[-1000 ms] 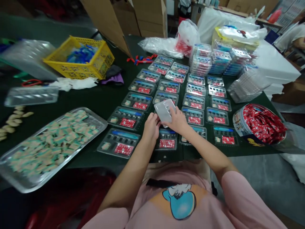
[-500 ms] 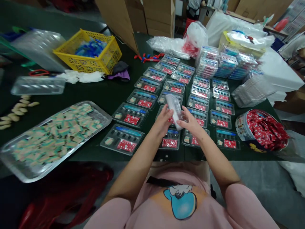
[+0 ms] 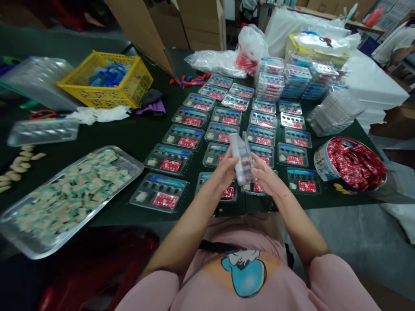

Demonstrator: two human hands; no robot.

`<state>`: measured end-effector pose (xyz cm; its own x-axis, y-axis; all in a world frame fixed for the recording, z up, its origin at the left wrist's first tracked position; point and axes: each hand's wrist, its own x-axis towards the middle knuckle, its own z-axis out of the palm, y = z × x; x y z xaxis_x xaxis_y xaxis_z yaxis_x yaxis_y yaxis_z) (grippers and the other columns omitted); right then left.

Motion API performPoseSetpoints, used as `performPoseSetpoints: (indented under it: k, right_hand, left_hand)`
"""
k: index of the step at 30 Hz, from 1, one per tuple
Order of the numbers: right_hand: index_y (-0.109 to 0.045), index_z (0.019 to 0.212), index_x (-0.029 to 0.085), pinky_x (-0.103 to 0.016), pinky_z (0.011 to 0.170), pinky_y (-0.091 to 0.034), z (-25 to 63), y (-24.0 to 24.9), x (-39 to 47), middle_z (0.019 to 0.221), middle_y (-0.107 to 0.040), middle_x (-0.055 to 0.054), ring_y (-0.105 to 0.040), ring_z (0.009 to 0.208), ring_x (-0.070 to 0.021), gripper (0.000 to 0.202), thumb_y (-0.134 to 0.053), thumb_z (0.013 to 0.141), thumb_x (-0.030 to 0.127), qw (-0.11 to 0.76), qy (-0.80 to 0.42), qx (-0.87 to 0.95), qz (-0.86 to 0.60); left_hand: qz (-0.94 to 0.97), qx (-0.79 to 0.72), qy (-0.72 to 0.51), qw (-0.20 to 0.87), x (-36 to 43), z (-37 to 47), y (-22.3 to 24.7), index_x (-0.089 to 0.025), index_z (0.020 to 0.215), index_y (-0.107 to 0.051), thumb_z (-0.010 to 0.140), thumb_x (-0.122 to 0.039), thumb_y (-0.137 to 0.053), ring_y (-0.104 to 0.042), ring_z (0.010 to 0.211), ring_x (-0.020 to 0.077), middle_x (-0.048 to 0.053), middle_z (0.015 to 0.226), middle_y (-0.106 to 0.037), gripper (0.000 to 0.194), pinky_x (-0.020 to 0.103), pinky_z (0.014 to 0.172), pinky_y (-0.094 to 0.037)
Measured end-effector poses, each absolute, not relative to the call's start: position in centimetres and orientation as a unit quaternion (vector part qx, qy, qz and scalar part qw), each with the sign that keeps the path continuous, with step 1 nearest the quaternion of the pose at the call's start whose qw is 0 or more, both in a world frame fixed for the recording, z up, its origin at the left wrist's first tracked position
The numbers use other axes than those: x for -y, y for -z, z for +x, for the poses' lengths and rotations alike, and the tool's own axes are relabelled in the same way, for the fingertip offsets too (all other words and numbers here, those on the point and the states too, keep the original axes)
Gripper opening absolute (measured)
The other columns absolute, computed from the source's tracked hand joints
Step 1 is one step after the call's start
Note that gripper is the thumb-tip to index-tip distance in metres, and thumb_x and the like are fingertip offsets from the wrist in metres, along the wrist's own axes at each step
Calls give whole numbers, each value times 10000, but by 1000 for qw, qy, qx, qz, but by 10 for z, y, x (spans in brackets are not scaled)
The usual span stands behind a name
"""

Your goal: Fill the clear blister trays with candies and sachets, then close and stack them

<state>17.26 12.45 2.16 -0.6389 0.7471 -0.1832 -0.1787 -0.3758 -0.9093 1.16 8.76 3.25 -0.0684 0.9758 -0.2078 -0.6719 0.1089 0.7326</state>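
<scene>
Between my two hands is a small stack of clear plastic trays [image 3: 241, 160], tilted up on edge over the filled rows. My left hand [image 3: 226, 170] grips its left side and my right hand [image 3: 266, 176] its right side. Beneath and around them lie rows of clear blister trays [image 3: 158, 192], most with a blue pen, a red patterned packet and a small pale block. Some trays are partly hidden behind my hands and forearms. To the right stands a round tub [image 3: 333, 168] heaped with red packets [image 3: 355, 162].
At left, a metal tray [image 3: 131, 160] carries striped eraser-like blocks [image 3: 74, 190]. Behind it are a yellow basket [image 3: 100, 93] of blue items and an unfilled clear tray [image 3: 42, 131]. Stacked filled packs [image 3: 270, 86] and nested clear trays [image 3: 333, 114] stand at the back right.
The held tray stack has turned in my hands, now showing its compartments, and has come slightly nearer to me. The camera view has shifted a little; the laid-out trays look unmoved.
</scene>
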Motion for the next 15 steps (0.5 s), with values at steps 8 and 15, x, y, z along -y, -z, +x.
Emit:
performPoseSetpoints:
  k: [8, 15]
  right_hand:
    - [-551, 1339, 276, -440, 1011, -533, 210, -25, -115, 1344, -630, -60, -587, 1268, -256, 592, -690, 774, 387, 316, -731, 504, -334]
    - [-625, 1070, 232, -418, 888, -578, 254, -24, -114, 1033, -755, -57, -730, 942, -215, 264, -587, 897, 426, 402, -531, 583, -466]
  left_hand:
    - [138, -388, -577, 705, -86, 13, -14, -194, 980, -708, 652, -548, -768, -710, 971, 371, 118, 902, -752, 487, 527, 857, -575]
    - [141, -427, -600, 662, -79, 23, -15, -214, 1017, -707, 611, -546, -780, -714, 969, 342, 111, 982, -758, 529, 497, 878, -577]
